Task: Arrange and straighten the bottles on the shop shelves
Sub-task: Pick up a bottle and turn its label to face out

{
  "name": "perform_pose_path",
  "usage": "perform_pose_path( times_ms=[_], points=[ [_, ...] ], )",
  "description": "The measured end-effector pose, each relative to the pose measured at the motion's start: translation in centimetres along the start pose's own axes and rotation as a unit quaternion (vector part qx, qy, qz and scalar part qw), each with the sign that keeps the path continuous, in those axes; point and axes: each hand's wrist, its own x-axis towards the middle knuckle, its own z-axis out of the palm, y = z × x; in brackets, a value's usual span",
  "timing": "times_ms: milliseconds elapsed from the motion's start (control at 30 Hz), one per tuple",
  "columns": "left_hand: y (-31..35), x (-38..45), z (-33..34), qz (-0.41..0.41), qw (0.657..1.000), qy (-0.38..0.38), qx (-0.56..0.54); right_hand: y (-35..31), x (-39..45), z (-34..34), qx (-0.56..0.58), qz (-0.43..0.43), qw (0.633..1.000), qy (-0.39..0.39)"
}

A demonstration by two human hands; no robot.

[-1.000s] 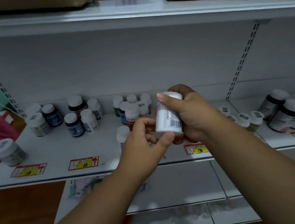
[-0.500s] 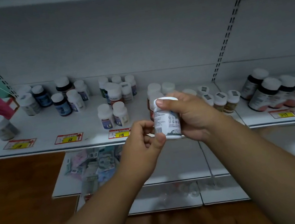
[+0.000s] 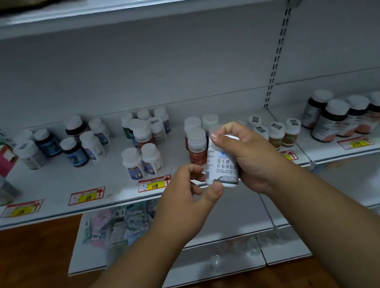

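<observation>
White bottle (image 3: 221,163) with dark printed label text, held upright in front of the shelf (image 3: 65,191), my right hand (image 3: 249,156) wrapped round it, left hand (image 3: 190,194) pinching its base.

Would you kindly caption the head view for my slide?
Both hands, left and right, hold a white bottle before a shelf of bottles.

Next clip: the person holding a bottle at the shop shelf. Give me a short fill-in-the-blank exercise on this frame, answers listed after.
1. The white plastic bottle with black printed characters is held by ____ hands.
2. The right hand grips it with the thumb across the ____ end.
3. The left hand steadies the bottle's ____ end with thumb and fingertips.
4. The yellow price tag under the two small blue-labelled bottles reads ____.

Missing words: both; top; bottom; 118
</observation>
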Motion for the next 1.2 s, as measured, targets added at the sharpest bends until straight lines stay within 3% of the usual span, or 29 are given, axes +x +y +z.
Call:
perform_pose_path(
  times_ms=[233,500,667,867,1000,1200],
  points=[
    [2.6,4.5,7.6,0.086,0.986,-0.140,0.017,-1.4,-3.6,-9.3,-0.030,-0.063,0.982,0.176],
    [12.2,5.3,29.1,0.170,0.944,-0.282,-0.016,-3.9,-13.6,-30.1,-0.086,-0.096,0.943,0.306],
    [20.9,4.4,43.1,0.179,0.915,-0.357,-0.055,-7.6,-20.0,-43.5,-0.133,-0.089,0.913,0.376],
    [28.1,7.5,55.4,0.198,0.903,-0.380,-0.037,-11.2,-21.8,-56.3,-0.141,-0.086,0.893,0.418],
    [29.9,12.6,62.2,0.201,0.900,-0.384,-0.037,-13.0,-18.7,-63.7,-0.095,-0.085,0.903,0.410],
    [34.0,21.9,71.8,0.211,0.898,-0.383,-0.040,-17.7,-13.3,-75.2,-0.162,-0.094,0.886,0.424]
  ],
)
